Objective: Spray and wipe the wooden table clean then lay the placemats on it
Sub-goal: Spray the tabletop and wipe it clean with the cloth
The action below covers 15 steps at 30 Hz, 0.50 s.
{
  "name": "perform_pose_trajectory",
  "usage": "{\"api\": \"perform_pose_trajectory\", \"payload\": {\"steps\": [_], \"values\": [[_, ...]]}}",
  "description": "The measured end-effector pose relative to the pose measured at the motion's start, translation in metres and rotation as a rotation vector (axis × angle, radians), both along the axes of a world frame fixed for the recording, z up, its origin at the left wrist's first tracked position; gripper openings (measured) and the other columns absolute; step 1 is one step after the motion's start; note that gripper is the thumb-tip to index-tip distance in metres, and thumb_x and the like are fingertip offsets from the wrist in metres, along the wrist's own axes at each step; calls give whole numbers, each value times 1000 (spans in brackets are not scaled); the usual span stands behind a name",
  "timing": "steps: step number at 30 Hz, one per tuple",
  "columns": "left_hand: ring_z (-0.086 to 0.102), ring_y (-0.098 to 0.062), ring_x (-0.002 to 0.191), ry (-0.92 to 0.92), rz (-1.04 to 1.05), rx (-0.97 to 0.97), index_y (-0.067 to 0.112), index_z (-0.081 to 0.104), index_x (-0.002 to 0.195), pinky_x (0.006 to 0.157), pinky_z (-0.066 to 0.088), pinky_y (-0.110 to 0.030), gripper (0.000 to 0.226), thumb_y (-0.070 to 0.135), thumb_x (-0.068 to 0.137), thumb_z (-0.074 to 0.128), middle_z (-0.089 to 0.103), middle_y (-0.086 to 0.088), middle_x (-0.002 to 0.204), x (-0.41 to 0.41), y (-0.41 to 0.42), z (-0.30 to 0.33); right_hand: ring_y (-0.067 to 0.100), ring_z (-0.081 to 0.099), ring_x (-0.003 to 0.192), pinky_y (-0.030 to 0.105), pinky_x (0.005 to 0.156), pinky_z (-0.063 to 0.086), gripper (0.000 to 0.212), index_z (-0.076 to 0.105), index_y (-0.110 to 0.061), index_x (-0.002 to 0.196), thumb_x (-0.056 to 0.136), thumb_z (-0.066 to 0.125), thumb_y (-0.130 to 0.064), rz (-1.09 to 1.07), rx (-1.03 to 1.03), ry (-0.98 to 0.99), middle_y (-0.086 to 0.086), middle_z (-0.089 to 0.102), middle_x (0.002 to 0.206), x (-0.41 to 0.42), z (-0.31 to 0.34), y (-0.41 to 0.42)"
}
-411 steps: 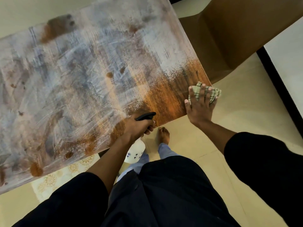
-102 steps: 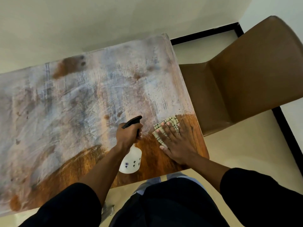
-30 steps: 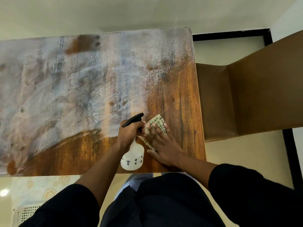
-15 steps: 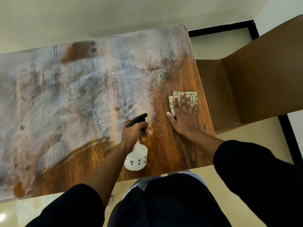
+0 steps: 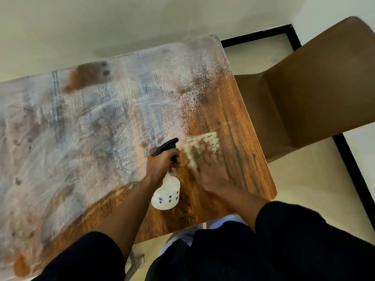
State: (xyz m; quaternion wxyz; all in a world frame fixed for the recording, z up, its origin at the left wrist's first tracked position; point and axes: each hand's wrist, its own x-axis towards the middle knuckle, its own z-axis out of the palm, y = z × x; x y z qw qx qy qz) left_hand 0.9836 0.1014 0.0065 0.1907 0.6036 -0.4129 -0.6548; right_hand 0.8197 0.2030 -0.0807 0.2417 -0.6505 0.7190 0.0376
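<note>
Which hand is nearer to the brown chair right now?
The right hand. It presses the checked cloth on the table's wiped strip beside the chair. The left hand, gripping the spray bottle, sits farther from it.

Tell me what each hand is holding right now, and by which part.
The left hand grips the spray bottle by its neck, under the black trigger head. The right hand grips nothing; it presses the checked cloth flat on the table.
</note>
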Motion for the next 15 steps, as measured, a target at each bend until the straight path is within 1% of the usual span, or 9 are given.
{"api": "perform_pose_trajectory", "payload": {"steps": [2,3,5,6,8,11,13,15], "values": [[71,-27,60,0,-1,-12,25,79,89,48,45,-33,25,4,97,68,67,-13,67,-3,-3,-1,28,-32,155,61,126,-11,73,-24,-30,162,106,6,-64,-155,8,61,9,-33,168,-31,-2,-20],[71,-28,61,-3,5,-13,21,80,89,47,45,-32,22,4,97,68,67,-13,67,-6,-5,-3,30,-31,155,61,126,-11,74,-24,-28,162,105,7,-64,-205,13,88,10,-32,168,-48,-3,-32],[72,-31,63,-15,22,-7,8,79,96,46,46,-29,11,4,97,69,67,-15,69,-11,-8,-7,30,-28,156,61,126,-9,74,-22,-26,163,106,8,-63,-272,23,123,12,-28,170,-79,-3,-53],[72,-33,65,-22,31,-5,3,77,99,45,46,-28,9,4,98,69,67,-15,69,-14,-10,-8,31,-27,157,61,126,-8,74,-21,-26,164,107,9,-62,-286,26,134,13,-27,170,-89,-4,-62],[71,-36,66,-15,48,-4,3,77,99,44,45,-27,10,3,97,68,67,-17,70,-20,-11,-8,32,-25,157,62,126,-6,74,-18,-25,165,107,10,-62,-294,11,137,13,-26,171,-97,-7,-74],[71,-37,67,-7,76,-13,11,78,89,44,44,-31,16,3,97,67,68,-16,68,-34,-15,-8,33,-23,158,66,124,-6,75,-14,-25,166,106,11,-64,-293,-36,116,12,-23,172,-94,-11,-75],[73,-37,67,-17,75,-9,8,78,89,45,43,-31,13,5,97,67,68,-17,69,-45,-19,-9,34,-21,158,68,123,-3,77,-13,-26,166,106,10,-67,-238,-47,110,13,-20,173,-97,-9,-68],[72,-37,67,-14,89,2,11,79,92,43,42,-28,14,5,97,67,67,-18,70,-57,-23,-9,37,-17,159,70,122,-2,80,-9,-25,167,104,10,-71,-149,-43,138,17,-14,173,-105,-5,-59]]}}
